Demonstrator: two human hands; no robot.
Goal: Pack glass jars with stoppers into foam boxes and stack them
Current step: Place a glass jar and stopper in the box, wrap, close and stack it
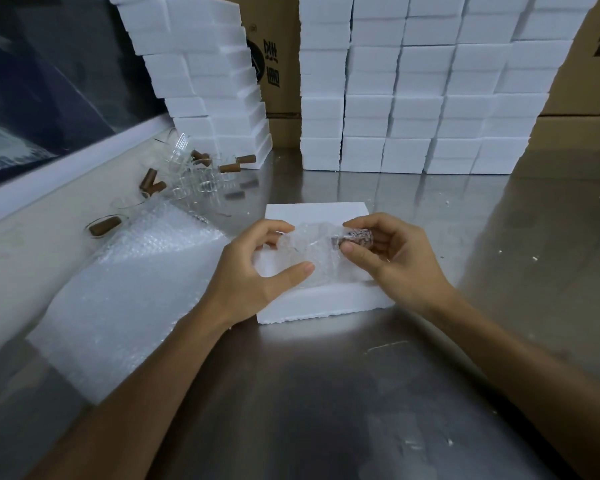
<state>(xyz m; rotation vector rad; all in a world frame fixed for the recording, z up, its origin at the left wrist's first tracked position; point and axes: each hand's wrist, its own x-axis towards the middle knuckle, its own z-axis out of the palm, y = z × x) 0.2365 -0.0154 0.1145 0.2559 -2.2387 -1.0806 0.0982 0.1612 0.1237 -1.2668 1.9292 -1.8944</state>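
Head view: bubble-wrapped jar (317,252) in both hands

1. Two forearms come in from the lower edge of the head view, both bare up to the frame border; no sleeve shows on either.
2. The left hand (257,268) wears no glove, ring or strap.
3. The right hand (392,251) is likewise bare, with no watch or band at the wrist.
4. The fingers (293,271) have short, unpainted nails, seen plainly on both thumbs.
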